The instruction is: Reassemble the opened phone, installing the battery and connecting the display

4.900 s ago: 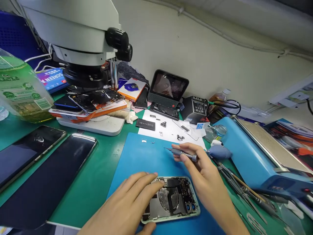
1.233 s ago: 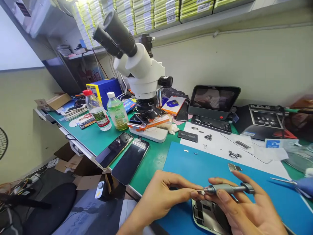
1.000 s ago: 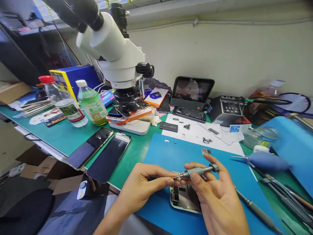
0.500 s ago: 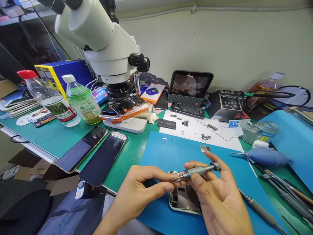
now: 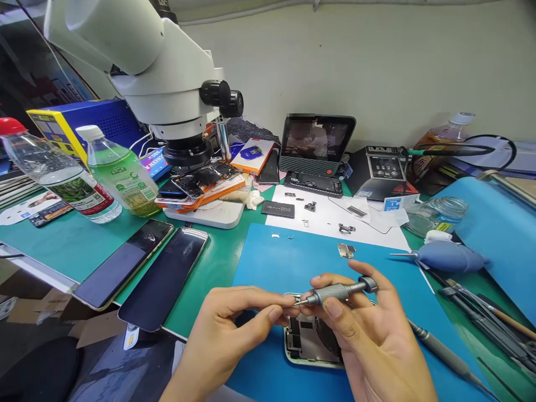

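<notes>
My right hand (image 5: 368, 346) holds a small grey precision screwdriver (image 5: 339, 291) level above the blue mat (image 5: 268, 262), tip pointing left. Thumb and forefinger of my left hand (image 5: 234, 335) pinch at the screwdriver's tip; whether a screw sits there I cannot tell. Beneath both hands lies an opened phone body (image 5: 307, 343), its insides facing up, partly hidden by my right hand.
A white microscope (image 5: 167, 89) with phones stacked on its base stands at the back left, beside two bottles (image 5: 117, 173). Two dark phone screens (image 5: 163, 276) lie near the front edge. Small parts rest on white paper (image 5: 326, 218). A blue dust blower (image 5: 448, 255), tweezers and a second screwdriver (image 5: 444, 354) lie right.
Earlier my left hand pressed the phone while the right held the screwdriver over the mat. Now my left fingers pinch the screwdriver tip. The view has swung left and settled back over the mat.
</notes>
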Demonstrator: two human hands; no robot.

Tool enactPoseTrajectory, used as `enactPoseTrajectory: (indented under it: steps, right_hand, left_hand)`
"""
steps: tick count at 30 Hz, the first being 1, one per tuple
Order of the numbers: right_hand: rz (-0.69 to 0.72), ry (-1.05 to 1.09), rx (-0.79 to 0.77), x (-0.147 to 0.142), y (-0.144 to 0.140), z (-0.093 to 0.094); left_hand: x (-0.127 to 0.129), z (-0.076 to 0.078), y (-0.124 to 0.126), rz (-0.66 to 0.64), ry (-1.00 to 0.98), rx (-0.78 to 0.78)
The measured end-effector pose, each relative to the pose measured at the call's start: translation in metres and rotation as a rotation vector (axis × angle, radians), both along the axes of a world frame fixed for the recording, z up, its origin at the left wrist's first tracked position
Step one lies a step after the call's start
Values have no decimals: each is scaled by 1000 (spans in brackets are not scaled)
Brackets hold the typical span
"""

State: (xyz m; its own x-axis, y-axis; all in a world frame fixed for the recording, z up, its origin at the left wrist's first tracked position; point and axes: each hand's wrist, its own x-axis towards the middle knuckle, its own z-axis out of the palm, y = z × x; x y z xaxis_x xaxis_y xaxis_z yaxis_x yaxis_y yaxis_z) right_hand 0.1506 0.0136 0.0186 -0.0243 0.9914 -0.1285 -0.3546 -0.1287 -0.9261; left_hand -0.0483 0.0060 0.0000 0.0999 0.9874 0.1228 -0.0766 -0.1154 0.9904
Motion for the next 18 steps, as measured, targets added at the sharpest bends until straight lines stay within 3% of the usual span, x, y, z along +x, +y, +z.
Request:
enactPoseTrajectory:
  steps: [18]
  right_hand:
    - [-46,-7,-16,-4,1,-1]
  left_hand:
    - [-2,1,1,-33,55,-34]
